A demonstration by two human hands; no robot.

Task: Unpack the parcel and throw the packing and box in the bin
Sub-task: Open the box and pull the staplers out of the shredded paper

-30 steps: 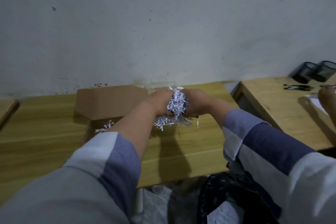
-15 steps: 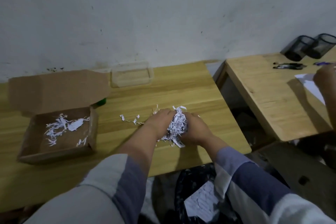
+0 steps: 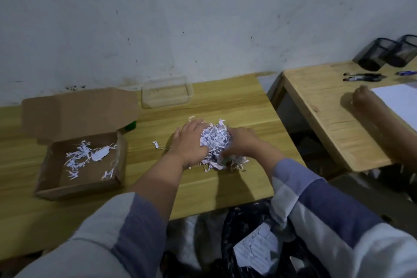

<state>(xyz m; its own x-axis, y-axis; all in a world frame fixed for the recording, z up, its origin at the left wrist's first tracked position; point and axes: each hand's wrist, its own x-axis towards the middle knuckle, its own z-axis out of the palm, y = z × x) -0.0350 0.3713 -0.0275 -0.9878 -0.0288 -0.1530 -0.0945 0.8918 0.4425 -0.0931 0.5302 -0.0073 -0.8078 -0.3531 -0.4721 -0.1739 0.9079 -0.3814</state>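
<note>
A wad of shredded white paper (image 3: 215,140) is pressed between my left hand (image 3: 189,140) and my right hand (image 3: 242,144) over the right half of the wooden table (image 3: 225,106). Loose strands hang from it onto the tabletop. The open cardboard box (image 3: 79,165) sits at the left with its lid up and a few shreds in its bottom. A bin lined with a black bag (image 3: 259,246) stands below the table's front edge and holds white paper.
A clear plastic container (image 3: 167,93) stands by the wall. A green object (image 3: 130,126) peeks out behind the box. On a second table (image 3: 327,108) at the right are pens, two black mesh cups, white paper and another person's arm (image 3: 383,119).
My hands have carried the wad from over the box rightward to the table's right half. My view has turned right and down, bringing the box's inside and the bin into sight.
</note>
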